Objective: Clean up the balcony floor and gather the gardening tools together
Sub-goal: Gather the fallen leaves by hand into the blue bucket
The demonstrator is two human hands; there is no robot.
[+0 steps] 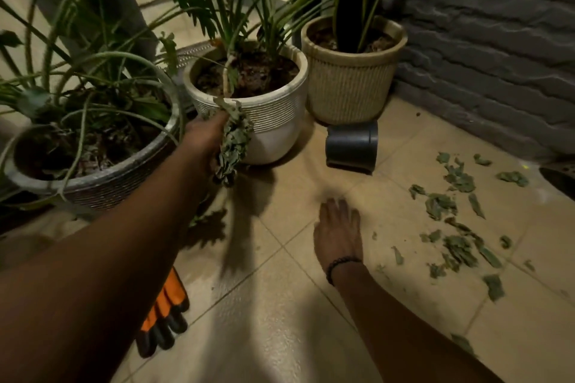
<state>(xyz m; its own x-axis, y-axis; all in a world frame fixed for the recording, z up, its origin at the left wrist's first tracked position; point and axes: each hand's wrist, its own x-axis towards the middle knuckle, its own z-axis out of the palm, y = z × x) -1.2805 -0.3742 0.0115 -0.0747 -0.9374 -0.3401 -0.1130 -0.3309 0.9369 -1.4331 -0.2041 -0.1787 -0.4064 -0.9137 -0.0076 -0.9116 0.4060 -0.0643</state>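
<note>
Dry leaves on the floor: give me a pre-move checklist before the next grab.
1. Left hand grips its bunch of dry leaves: ok.
2. Right hand free, fingers straight: ok.
3. Scattered leaf scraps gathered off the tiled floor: not ok.
4. No obstacle between right hand and scraps: ok.
5. Orange-and-black gloves placed with other tools: cannot tell.
6. Gray cylinder lies tipped beside the beige ribbed pot: not ok.

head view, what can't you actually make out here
- Orange and black gloves: upper part hidden under the left forearm.
- Left hand fingers: curled behind the dried leaf bunch it holds.
- Dark object at the right edge: cut off, unidentifiable.
- Right hand: motion-blurred; floor contact unclear.
- Grey cylinder: too dim to identify.
</note>
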